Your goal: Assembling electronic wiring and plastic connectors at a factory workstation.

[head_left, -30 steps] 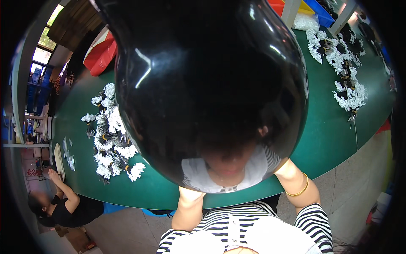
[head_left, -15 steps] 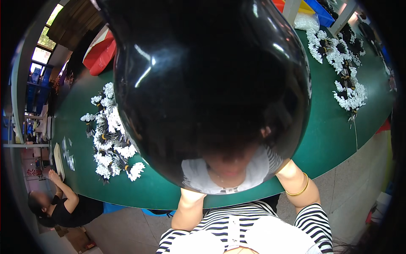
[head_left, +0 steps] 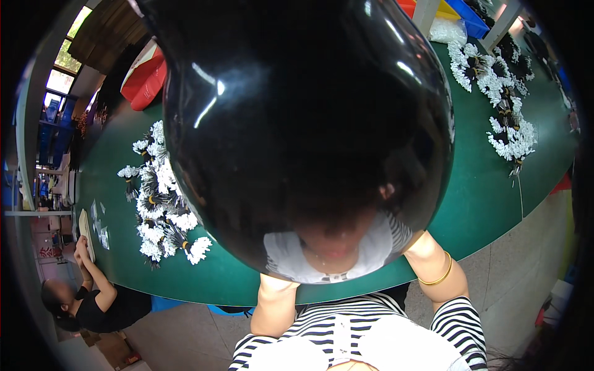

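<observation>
Green tabletop [head_left: 476,207] spreads behind a glossy black object [head_left: 297,142] — centre to twelve o'clock, apparently being steadied. Your left hand [head_left: 279,284] and right hand [head_left: 423,245] are mostly hidden, grip untellable — next calls for even support.

A green table [head_left: 479,204] carries black-and-white bundles [head_left: 167,176] left and right; a red bag [head_left: 146,83] back left.

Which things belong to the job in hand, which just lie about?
Job, apparently: large glossy black object; both forearms end behind it, fingers hidden.
Lying about, apparently: left white-tipped bundles, right white-tipped bundles, red item, yellow bin, blue bin.
</observation>
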### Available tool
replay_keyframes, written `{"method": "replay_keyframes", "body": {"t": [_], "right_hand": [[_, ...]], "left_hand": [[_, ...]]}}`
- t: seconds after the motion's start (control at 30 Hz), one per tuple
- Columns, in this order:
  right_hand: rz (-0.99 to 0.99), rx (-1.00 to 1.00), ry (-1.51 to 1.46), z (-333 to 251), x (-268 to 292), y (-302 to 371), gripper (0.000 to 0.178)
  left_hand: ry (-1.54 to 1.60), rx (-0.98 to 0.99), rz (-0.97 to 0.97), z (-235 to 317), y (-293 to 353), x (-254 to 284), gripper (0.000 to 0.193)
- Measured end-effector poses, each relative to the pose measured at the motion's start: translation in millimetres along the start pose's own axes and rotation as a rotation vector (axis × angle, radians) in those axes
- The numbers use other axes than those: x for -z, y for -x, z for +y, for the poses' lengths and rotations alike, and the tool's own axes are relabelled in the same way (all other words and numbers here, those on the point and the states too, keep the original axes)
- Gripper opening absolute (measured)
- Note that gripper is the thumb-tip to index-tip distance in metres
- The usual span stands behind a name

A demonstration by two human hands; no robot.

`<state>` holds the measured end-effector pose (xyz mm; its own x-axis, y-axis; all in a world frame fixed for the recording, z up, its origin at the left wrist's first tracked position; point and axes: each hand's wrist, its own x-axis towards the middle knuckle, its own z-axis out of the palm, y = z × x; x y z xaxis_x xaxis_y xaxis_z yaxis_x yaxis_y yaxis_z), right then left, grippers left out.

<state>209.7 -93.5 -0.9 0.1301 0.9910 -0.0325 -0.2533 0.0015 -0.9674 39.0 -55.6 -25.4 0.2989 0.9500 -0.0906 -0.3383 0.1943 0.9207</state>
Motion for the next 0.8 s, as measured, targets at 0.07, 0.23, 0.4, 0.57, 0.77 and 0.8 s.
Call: {"method": "replay_keyframes", "body": {"t": [0.07, 0.23, 0.4, 0.57, 0.77, 0.8], "right_hand": [[-0.005, -0.012, -0.022, -0.1, 0.4, 0.2, 0.012], [-0.018, 0.045, -0.143, 2.9, -0.8, 0.8, 0.011], [-0.016, 0.051, 0.041, -1.0, -0.4, 0.3, 0.014], [0.004, 0.026, 0.008, -3.7, -0.6, 1.1, 0.014], [-0.009, 0.024, -0.020, -1.4, -2.1, 1.4, 0.013], [-0.009, 0.035, -0.036, -0.6, -2.0, 1.4, 0.013]], "left_hand": [[0.019, 0.012, 0.007, 0.0, 0.5, 0.0, 0.018], [0.093, 0.050, 0.047, -3.5, 4.5, 3.5, 0.017], [-0.347, -0.349, -0.321, -1.1, 4.4, 3.4, 0.016], [-0.146, -0.367, -0.302, 1.2, 2.0, -6.4, 0.019], [-0.007, -0.079, -0.147, -7.0, 8.7, 7.0, 0.022], [0.029, -0.108, -0.137, -5.3, 8.1, 1.0, 0.023]]}}
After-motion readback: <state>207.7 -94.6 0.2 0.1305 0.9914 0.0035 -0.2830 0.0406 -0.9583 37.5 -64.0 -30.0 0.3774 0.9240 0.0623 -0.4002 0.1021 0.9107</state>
